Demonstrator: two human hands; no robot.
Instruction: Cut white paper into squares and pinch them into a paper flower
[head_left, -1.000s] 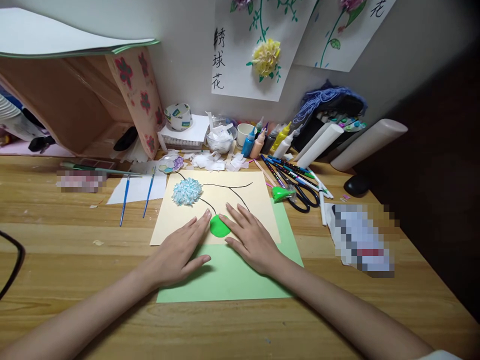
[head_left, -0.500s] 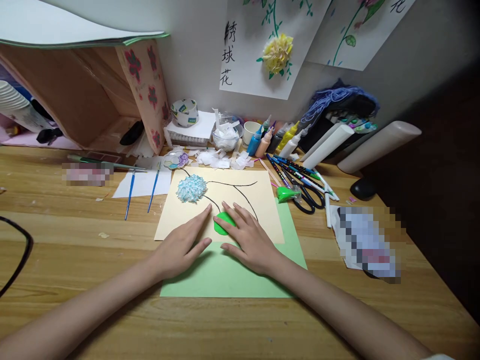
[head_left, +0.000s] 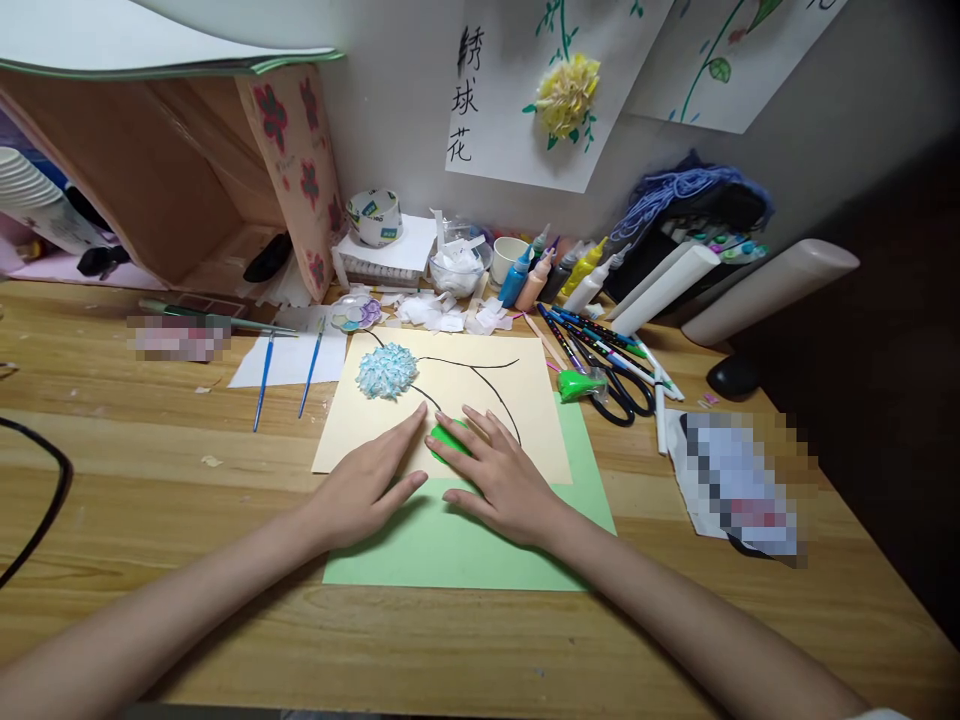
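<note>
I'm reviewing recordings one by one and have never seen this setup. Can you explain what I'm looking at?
There is no machine, only a barehanded person. Every picture comes from one camera worn on that person's head, looking forward and down. On the wooden table lies a green sheet, partly under a cream sheet bearing black lines and a blue flower; farther back are bottles. The right hand has its fingers over a green piece; the left hand is beside it. Neither grips anything.
</note>
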